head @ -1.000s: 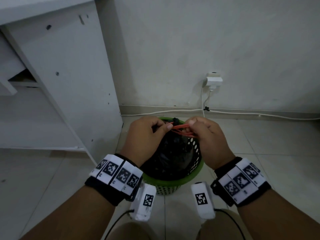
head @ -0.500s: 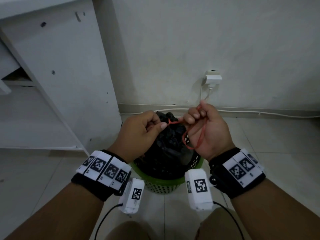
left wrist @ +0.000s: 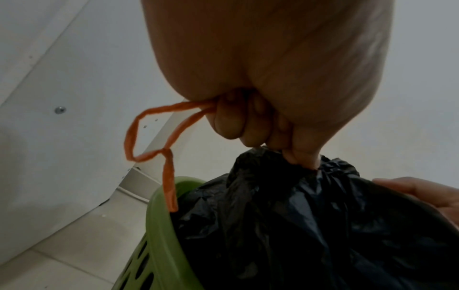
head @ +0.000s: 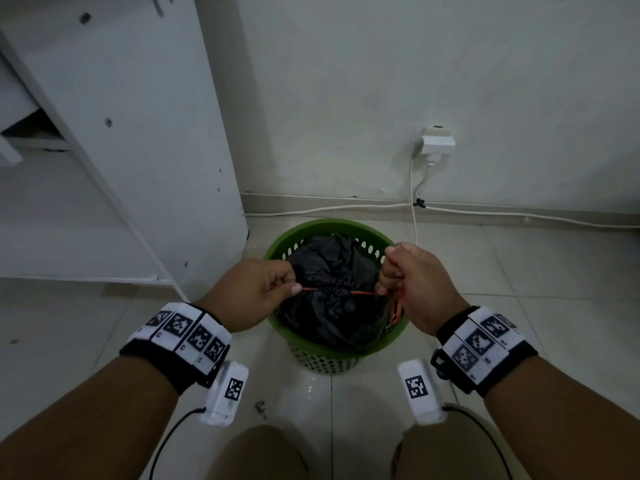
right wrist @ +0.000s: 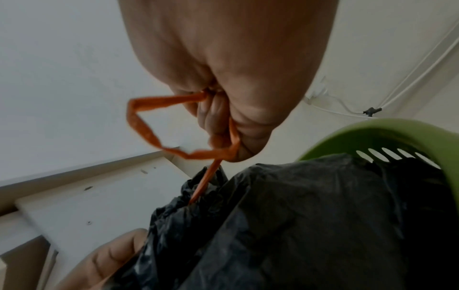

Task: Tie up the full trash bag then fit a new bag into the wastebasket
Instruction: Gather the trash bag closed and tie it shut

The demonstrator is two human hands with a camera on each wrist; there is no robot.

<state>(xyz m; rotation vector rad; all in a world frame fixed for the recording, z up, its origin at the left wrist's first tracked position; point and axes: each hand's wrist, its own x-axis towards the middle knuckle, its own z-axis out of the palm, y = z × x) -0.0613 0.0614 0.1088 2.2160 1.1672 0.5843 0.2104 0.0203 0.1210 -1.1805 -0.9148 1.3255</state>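
A full black trash bag sits in a green perforated wastebasket on the floor. Its neck is gathered at the middle, with an orange drawstring stretched taut sideways from it. My left hand pinches the left end of the string, and a loose loop of drawstring hangs from its fist. My right hand grips the right end, with a loop of string trailing from its curled fingers. Both wrist views show the bag close below the fists.
A white cabinet stands at the left, close to the basket. Behind the basket is a wall with a white plug adapter and a white cable running along the skirting. Pale floor tiles surround the basket. My knees are at the bottom edge.
Both hands have dropped lower and moved apart, drawing the orange string tight across the bag's neck. The bag has sunk back down into the basket.
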